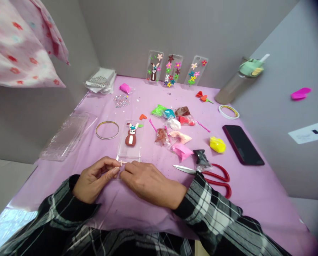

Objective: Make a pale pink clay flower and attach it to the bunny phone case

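Between my two hands, at the near end of a clear phone case [135, 147], is a small pale pink piece of clay [122, 162]. My left hand [99, 177] pinches it between thumb and fingertips. My right hand [148, 183] lies close beside it with curled fingers, back of the hand up; its fingertips are hidden, so I cannot tell what they hold. On the case sits a brown clay bunny [131, 139] with a white belly, a teal flower on its head and a green leaf shape beside an ear. An orange-red heart [143, 116] lies just beyond the case.
Wrapped clay packets [172, 124] in several colours lie centre right. Red-handled scissors [215, 177], a phone [243, 145] and a yellow clay lump [217, 145] are to the right. A bottle [237, 80] stands behind. Decorated cases [173, 71] lean on the wall; clear cases [65, 137] lie left.
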Tool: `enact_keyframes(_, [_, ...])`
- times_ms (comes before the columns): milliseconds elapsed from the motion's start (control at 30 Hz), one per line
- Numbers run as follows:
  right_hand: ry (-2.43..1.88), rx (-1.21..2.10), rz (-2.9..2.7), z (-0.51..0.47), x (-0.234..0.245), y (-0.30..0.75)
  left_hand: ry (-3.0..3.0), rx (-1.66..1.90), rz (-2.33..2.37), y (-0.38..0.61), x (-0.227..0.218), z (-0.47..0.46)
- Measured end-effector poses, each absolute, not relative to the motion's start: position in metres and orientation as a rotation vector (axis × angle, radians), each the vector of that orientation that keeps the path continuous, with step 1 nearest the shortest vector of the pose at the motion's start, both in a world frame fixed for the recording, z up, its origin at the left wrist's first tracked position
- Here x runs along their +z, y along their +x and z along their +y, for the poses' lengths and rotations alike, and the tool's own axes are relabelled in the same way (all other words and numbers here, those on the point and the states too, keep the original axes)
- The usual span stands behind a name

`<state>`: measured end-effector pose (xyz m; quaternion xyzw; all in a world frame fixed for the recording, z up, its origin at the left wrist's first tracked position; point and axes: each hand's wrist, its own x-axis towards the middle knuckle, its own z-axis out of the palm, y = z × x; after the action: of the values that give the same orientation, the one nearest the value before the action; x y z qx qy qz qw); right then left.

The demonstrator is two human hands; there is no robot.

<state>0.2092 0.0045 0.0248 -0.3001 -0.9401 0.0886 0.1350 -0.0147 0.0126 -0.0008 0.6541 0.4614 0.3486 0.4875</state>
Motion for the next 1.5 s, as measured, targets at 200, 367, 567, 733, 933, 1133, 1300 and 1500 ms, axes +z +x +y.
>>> enact_keyframes(200, [-0.872, 0.257, -2.738, 0.0045, 0.0236, 0.2091, 1.592, 0.842, 1.132, -0.0138, -0.0011, 0.0123])
enact_keyframes(367, [-0.861, 0.274, -2.733, 0.0029, 0.0246, 0.2109, 1.584, 0.847, 1.150, -0.0128, 0.0009, 0.0125])
enact_keyframes(567, [-0.863, 0.274, -2.746, 0.0005, 0.0274, 0.2112, 1.579, 0.846, 1.169, -0.0119, 0.0022, 0.0128])
enact_keyframes(733, [-0.862, 0.260, -2.745, -0.0002, 0.0285, 0.2111, 1.580, 0.840, 1.161, -0.0125, 0.0015, 0.0132])
enact_keyframes(933, [-0.868, 0.251, -2.749, 0.0004, 0.0296, 0.2111, 1.583, 0.819, 1.162, -0.0146, 0.0009, 0.0132])
enact_keyframes(1133, [-0.867, 0.276, -2.761, 0.0004, 0.0307, 0.2117, 1.584, 0.813, 1.163, -0.0142, -0.0005, 0.0139])
enact_keyframes(1300, [-0.866, 0.266, -2.755, 0.0003, 0.0308, 0.2122, 1.585, 0.821, 1.165, -0.0143, 0.0000, 0.0139])
enact_keyframes(1500, [-0.873, 0.241, -2.754, 0.0003, 0.0297, 0.2115, 1.588, 0.820, 1.161, -0.0144, 0.0004, 0.0138])
